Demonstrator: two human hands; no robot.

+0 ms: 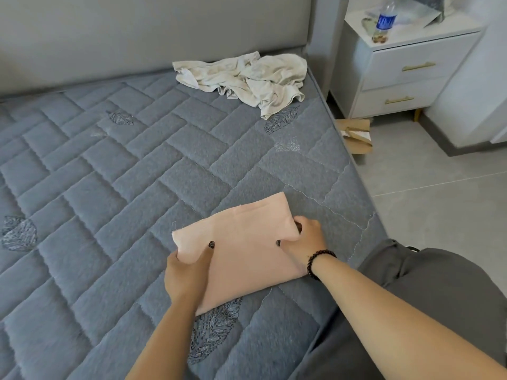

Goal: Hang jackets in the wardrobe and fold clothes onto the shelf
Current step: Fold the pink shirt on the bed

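A folded pale pink cloth [241,242] lies on the grey quilted mattress [109,174] near its right edge. My left hand [186,272] grips the cloth's near left edge, thumb on top. My right hand [304,242], with a dark bead bracelet on the wrist, pinches the cloth's right edge, thumb on top and fingers curled under the fold. A crumpled cream garment [247,78] lies unfolded at the head of the bed, well beyond both hands.
A grey padded headboard [137,31] runs along the back. Right of the bed stands a white nightstand [406,75] with a plastic bottle [384,20] on top. Brown cardboard [356,135] lies on the tiled floor beside the mattress. My grey-trousered leg [425,283] is at the lower right.
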